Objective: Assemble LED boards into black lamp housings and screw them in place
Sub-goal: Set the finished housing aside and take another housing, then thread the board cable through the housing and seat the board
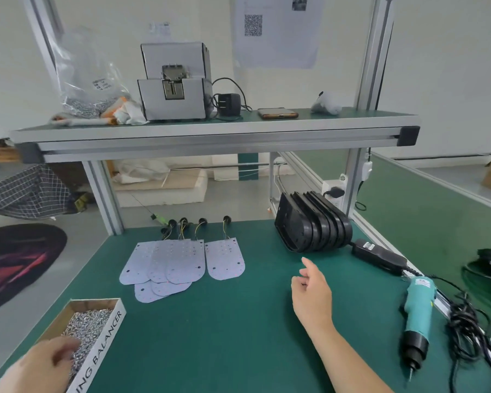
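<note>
Reaching toward the black housings (313,222), stacked on edge right of the LED boards (179,265), the right hand (312,292) is empty, fingers loosely spread. The left hand (40,364) rests at the screw box (105,344), front-left of the boards; it is blurred, so I cannot tell if it pinches screws (88,324). The step seems to be fetching a housing; next it must grip one and lay it flat near the boards.

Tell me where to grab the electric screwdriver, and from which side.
Wrap the right hand round the teal middle of the screwdriver, coming from above and its left. It lies flat, bit toward you, cable at the far end, cords bunched along its right.
</note>
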Action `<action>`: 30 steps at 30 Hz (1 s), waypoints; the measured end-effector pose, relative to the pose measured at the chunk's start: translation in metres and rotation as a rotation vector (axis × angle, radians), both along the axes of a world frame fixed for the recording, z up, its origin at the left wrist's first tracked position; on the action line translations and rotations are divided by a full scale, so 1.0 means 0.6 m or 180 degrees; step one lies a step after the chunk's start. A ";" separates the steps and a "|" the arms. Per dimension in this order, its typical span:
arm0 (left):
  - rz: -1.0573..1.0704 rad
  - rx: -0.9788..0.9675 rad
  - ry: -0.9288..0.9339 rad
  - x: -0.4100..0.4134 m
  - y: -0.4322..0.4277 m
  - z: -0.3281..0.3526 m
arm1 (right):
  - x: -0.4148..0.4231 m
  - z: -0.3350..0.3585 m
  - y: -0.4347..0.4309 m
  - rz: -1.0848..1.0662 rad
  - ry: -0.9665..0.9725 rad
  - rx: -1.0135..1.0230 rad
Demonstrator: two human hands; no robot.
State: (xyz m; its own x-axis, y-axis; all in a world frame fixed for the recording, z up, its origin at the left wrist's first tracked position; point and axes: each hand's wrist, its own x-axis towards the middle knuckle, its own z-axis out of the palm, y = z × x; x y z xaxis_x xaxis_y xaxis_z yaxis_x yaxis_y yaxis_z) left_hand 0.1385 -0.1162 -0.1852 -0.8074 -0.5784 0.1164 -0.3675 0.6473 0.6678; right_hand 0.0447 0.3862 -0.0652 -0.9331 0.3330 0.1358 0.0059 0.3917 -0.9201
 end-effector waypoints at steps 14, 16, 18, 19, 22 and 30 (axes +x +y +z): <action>-0.1184 -0.0498 -0.0151 -0.161 0.369 0.339 | -0.093 0.023 0.000 -0.0196 -0.0111 0.1840; -0.1431 -0.0620 -0.0435 -0.238 0.398 0.329 | -0.091 0.020 0.001 -0.0208 -0.0074 0.1873; -0.1625 -0.0687 -0.0648 -0.302 0.421 0.319 | -0.091 0.017 0.001 -0.0214 -0.0072 0.1883; -0.1686 -0.0690 -0.0748 -0.330 0.433 0.313 | -0.091 0.015 0.001 -0.0203 -0.0079 0.1889; -0.1788 -0.0752 -0.1123 -0.401 0.462 0.296 | -0.097 0.013 0.002 -0.0205 -0.0103 0.1860; -0.1722 -0.0630 -0.1715 -0.456 0.499 0.270 | -0.110 0.005 0.010 -0.0319 -0.0105 0.1819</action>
State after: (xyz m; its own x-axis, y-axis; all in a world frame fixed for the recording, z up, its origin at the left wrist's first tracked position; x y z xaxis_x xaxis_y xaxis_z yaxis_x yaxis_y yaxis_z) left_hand -0.1350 0.1834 -0.0232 -0.9453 -0.0986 -0.3111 -0.2078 0.9168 0.3409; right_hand -0.0210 0.3921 -0.0622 -0.9076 0.3023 0.2913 0.0937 0.8222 -0.5614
